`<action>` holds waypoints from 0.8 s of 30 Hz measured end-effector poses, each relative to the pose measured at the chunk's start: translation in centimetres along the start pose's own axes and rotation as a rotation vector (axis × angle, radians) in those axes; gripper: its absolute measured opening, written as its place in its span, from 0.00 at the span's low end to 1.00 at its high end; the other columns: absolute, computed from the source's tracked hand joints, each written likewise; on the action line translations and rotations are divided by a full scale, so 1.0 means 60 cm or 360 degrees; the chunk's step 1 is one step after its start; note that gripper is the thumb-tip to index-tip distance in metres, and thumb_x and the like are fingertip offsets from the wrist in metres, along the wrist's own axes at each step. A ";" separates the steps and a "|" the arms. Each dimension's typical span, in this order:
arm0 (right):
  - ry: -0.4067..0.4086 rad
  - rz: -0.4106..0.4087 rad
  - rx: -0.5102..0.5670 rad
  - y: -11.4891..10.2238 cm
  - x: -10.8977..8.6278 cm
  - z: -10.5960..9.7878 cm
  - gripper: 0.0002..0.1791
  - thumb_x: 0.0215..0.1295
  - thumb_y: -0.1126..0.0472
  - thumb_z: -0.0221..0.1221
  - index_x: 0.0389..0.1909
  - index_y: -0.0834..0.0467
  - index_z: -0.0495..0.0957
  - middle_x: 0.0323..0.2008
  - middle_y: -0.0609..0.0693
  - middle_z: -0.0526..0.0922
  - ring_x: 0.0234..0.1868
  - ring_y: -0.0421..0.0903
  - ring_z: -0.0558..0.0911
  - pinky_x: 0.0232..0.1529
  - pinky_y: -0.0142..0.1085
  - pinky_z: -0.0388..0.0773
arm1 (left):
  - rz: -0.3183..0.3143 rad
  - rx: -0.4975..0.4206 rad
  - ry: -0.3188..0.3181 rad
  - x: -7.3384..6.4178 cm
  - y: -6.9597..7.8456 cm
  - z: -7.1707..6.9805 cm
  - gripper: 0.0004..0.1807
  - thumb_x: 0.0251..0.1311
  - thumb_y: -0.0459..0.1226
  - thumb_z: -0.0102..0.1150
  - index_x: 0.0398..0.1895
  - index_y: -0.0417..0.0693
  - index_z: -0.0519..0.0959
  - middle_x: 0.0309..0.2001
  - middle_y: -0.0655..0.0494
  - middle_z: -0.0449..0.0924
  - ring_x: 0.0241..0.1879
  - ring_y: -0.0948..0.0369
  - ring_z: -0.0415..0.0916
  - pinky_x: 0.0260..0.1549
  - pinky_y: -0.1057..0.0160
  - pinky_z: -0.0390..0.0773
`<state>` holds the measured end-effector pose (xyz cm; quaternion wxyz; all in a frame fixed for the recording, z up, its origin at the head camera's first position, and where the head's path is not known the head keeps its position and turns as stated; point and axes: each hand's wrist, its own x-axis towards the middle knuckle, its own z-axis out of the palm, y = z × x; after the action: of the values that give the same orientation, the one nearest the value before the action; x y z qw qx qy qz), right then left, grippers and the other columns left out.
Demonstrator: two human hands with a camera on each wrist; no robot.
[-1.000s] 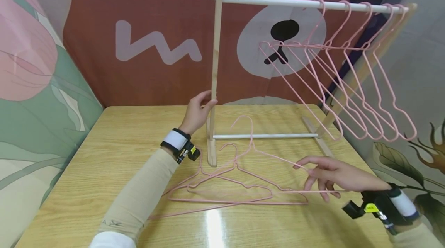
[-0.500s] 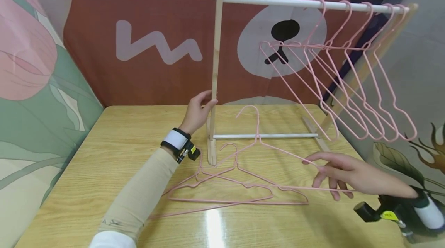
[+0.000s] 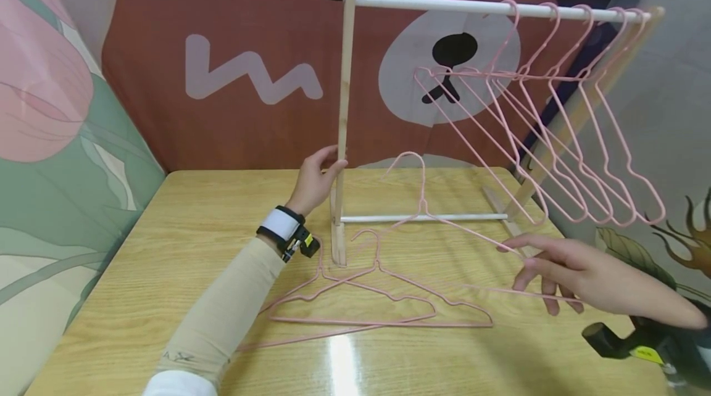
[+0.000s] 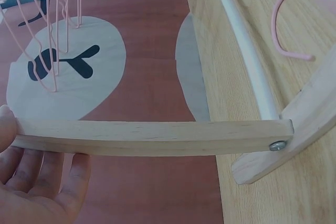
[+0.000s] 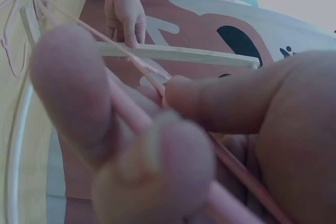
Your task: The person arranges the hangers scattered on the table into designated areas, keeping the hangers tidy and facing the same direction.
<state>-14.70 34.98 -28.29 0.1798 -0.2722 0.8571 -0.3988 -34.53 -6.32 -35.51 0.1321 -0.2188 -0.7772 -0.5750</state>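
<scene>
My left hand (image 3: 316, 181) grips the wooden post (image 3: 345, 94) at the left end of a clothes rack; in the left wrist view the thumb and fingers wrap the post (image 4: 157, 137). At the right, my right hand (image 3: 572, 276) pinches one end of a pink clothes hanger (image 3: 423, 189), raised over the table with its hook up and pointing left. The right wrist view shows the pink hanger (image 5: 128, 109) running between thumb and fingers, close and blurred. Two more pink hangers lie overlapping on the table, the nearer hanger (image 3: 378, 254) in front of the rack.
Several pink hangers (image 3: 502, 115) hang toward the right end of the white top rail (image 3: 433, 2). A white lower bar (image 3: 366, 219) joins the rack's feet. The wooden table (image 3: 222, 211) meets a printed cloth backdrop (image 3: 250, 131) behind.
My right hand has moved rightward and slightly up, and the pinched hanger has risen away from the two on the table. The left hand stays on the post.
</scene>
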 end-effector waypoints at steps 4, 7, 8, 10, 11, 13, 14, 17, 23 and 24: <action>0.0068 0.0007 -0.0072 -0.008 -0.003 -0.005 0.32 0.82 0.72 0.40 0.73 0.35 0.63 0.40 0.47 0.87 0.21 0.46 0.81 0.11 0.35 0.72 | 0.0001 0.0004 0.0002 0.001 -0.001 0.000 0.19 0.74 0.36 0.57 0.65 0.40 0.77 0.53 0.43 0.82 0.53 0.51 0.79 0.52 0.53 0.83; 0.0108 0.0000 -0.0136 -0.016 -0.004 -0.009 0.31 0.81 0.72 0.41 0.73 0.36 0.63 0.40 0.45 0.87 0.20 0.46 0.81 0.10 0.34 0.71 | 0.0001 0.0003 0.0001 0.001 0.000 0.000 0.20 0.74 0.36 0.57 0.65 0.39 0.76 0.53 0.43 0.82 0.53 0.51 0.79 0.53 0.53 0.83; 0.0129 0.0000 -0.0169 -0.020 -0.004 -0.010 0.31 0.81 0.72 0.41 0.73 0.37 0.63 0.39 0.45 0.87 0.20 0.45 0.81 0.10 0.34 0.71 | 0.0000 0.0002 0.0000 0.000 0.001 0.001 0.20 0.74 0.36 0.57 0.65 0.39 0.76 0.53 0.43 0.82 0.54 0.51 0.79 0.53 0.53 0.83; 0.0174 0.0002 -0.0242 -0.028 -0.003 -0.011 0.30 0.81 0.72 0.42 0.73 0.40 0.63 0.39 0.44 0.86 0.20 0.44 0.81 0.10 0.33 0.71 | -0.0001 0.0002 -0.0002 0.000 0.000 0.001 0.20 0.74 0.36 0.57 0.65 0.39 0.76 0.53 0.43 0.82 0.54 0.51 0.79 0.53 0.53 0.83; 0.0198 0.0005 -0.0279 -0.033 -0.002 -0.011 0.29 0.81 0.72 0.42 0.73 0.41 0.64 0.39 0.43 0.86 0.20 0.44 0.80 0.09 0.33 0.71 | -0.0002 -0.0002 -0.0002 0.000 0.001 0.001 0.20 0.74 0.36 0.57 0.65 0.39 0.76 0.53 0.43 0.82 0.54 0.51 0.79 0.53 0.53 0.83; 0.0254 0.0020 -0.0361 -0.042 -0.002 -0.011 0.28 0.81 0.71 0.43 0.74 0.45 0.64 0.38 0.42 0.85 0.20 0.42 0.80 0.09 0.33 0.70 | -0.0002 -0.0009 -0.0001 -0.001 0.001 0.002 0.20 0.74 0.36 0.57 0.65 0.39 0.76 0.53 0.42 0.82 0.54 0.51 0.79 0.53 0.52 0.83; 0.0281 0.0024 -0.0396 -0.046 -0.002 -0.011 0.27 0.81 0.71 0.44 0.73 0.47 0.64 0.38 0.41 0.85 0.19 0.42 0.80 0.09 0.33 0.70 | 0.0001 -0.0014 0.0000 -0.001 0.001 0.002 0.20 0.74 0.36 0.57 0.65 0.39 0.76 0.53 0.41 0.82 0.54 0.50 0.79 0.53 0.52 0.83; 0.0360 0.0086 -0.0511 -0.060 -0.001 -0.010 0.24 0.81 0.70 0.45 0.73 0.53 0.64 0.38 0.40 0.86 0.19 0.40 0.79 0.10 0.33 0.70 | 0.0004 -0.0025 0.0005 -0.001 0.001 0.001 0.20 0.74 0.36 0.57 0.65 0.39 0.76 0.53 0.41 0.82 0.54 0.50 0.79 0.53 0.51 0.83; 0.0516 0.0233 -0.0802 -0.083 0.000 -0.007 0.24 0.80 0.71 0.46 0.73 0.60 0.63 0.37 0.44 0.88 0.19 0.35 0.76 0.12 0.32 0.69 | 0.0003 -0.0014 -0.0001 -0.001 0.002 0.001 0.20 0.74 0.36 0.57 0.66 0.39 0.76 0.53 0.42 0.82 0.54 0.51 0.78 0.54 0.52 0.82; 0.0543 0.0230 -0.0847 -0.086 0.000 -0.007 0.23 0.79 0.72 0.46 0.72 0.60 0.63 0.37 0.45 0.88 0.19 0.34 0.76 0.12 0.32 0.69 | 0.0002 -0.0014 -0.0001 -0.002 0.002 0.001 0.20 0.74 0.36 0.57 0.66 0.39 0.76 0.53 0.42 0.82 0.54 0.51 0.78 0.54 0.52 0.82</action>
<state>-13.27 32.46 -24.00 -0.0162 -0.1774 0.9661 -0.1869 -34.38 -6.26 -35.46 0.1312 -0.2200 -0.7745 -0.5784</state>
